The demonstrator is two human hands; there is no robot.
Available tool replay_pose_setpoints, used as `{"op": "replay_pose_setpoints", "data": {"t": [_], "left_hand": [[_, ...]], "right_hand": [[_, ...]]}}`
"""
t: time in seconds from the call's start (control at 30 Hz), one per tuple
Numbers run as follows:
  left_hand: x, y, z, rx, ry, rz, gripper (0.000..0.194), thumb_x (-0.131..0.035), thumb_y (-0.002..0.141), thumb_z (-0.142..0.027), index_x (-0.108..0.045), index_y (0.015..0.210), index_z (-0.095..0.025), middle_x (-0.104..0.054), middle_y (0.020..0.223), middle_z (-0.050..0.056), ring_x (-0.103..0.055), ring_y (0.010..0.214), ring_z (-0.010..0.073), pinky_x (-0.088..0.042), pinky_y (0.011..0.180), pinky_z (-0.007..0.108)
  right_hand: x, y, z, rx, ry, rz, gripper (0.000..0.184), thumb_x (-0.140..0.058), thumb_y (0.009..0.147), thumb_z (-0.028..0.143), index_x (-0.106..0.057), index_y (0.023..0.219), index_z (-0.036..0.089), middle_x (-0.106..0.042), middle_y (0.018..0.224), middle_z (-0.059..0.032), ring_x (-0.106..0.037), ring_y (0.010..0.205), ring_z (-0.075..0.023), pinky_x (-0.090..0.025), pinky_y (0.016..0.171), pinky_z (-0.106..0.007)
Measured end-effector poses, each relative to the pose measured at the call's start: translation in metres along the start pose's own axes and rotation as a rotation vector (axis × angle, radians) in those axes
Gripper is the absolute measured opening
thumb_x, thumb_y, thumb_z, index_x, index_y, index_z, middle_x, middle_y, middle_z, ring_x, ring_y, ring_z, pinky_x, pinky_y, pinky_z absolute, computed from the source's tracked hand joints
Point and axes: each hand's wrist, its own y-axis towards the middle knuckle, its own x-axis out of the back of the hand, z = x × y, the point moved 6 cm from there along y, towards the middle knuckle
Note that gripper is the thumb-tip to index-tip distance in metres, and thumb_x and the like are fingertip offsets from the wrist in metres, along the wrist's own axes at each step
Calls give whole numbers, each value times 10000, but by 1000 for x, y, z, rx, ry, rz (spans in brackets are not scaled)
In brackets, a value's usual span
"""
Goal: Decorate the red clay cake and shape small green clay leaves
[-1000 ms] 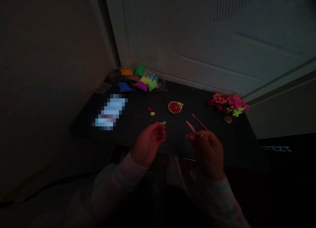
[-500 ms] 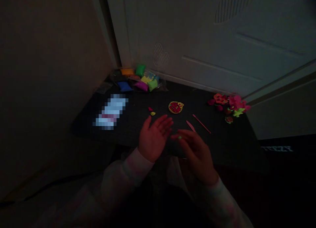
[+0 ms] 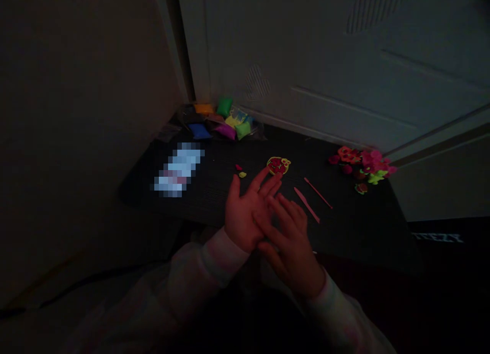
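Right hand [image 3: 289, 236]: fingers half spread and slightly bent, laid over the flat, open palm of the left hand [image 3: 245, 216]; cannot tell whether anything sits between. Left fingertips partly block one red-filled disc [image 3: 277, 164] on the table [image 3: 356, 221], with two scraps [image 3: 242, 174] left of it, one knife [image 3: 307, 206] and one stick [image 3: 318, 193] right. Farther out: one clear bag [image 3: 259, 132] containing at least five packets [image 3: 224, 107], one pixelated panel [image 3: 179, 169].

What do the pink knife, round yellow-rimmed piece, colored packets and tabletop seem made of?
Pink knife: probably molded plastic, from its even color; finish too dim to judge.
Round piece: perhaps modeling clay, fairly matte, from its uneven red middle.
Colored packets: likely smooth plastic film, from their pillow shapes.
Tabletop: dark and matte with faint grain lines; wood or laminate, can't tell.
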Motion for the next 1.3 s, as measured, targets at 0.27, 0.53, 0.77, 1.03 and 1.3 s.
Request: {"op": "replay_pose_setpoints", "data": {"t": [0.27, 0.53, 0.77, 1.03, 1.3], "left_hand": [[0, -1, -5, -57, 43, -22, 572, -249, 784, -579, -532, 1085, -182, -576, 1108, 95, -459, 1116, 186, -394, 859, 286], [0, -2, -5, -72, 51, -9, 581, -254, 776, -592, -539, 1075, -183, -578, 1103, 97, -454, 1124, 187, -382, 872, 284], [-1, -2, -6, -82, 56, -6, 581, -242, 780, -589, -537, 1077, -186, -584, 1091, 93, -450, 1126, 186, -367, 888, 291], [-1, -1, -3, -77, 62, 4, 582, -242, 777, -592, -545, 1061, -184, -591, 1070, 92, -449, 1121, 190, -365, 886, 291], [-1, -1, -3, -88, 88, 8, 592, -241, 776, -597, -550, 1055, -176, -589, 1074, 96, -430, 1139, 194, -338, 905, 300]], "right_hand": [[-5, -1, 7, 49, 22, 31, 434, -435, 789, 393, -445, 1196, 241, -201, 1394, -101, -206, 1249, -308, -202, 970, -521], [-7, -5, 4, 20, 28, 41, 471, -416, 792, 416, -392, 1236, 260, -189, 1396, -97, -181, 1257, -306, -211, 964, -534], [-6, -4, 5, 6, 46, 19, 463, -428, 792, 386, -417, 1226, 227, -219, 1388, -115, -199, 1251, -312, -236, 955, -532], [-8, -2, 1, -100, 181, -35, 384, -447, 797, 264, -459, 1180, 242, -298, 1358, -85, -238, 1251, -268, -267, 971, -502], [-7, 1, -3, -196, 308, -121, 294, -447, 794, 178, -552, 1060, 247, -429, 1260, -73, -323, 1212, -242, -317, 957, -488]]}}
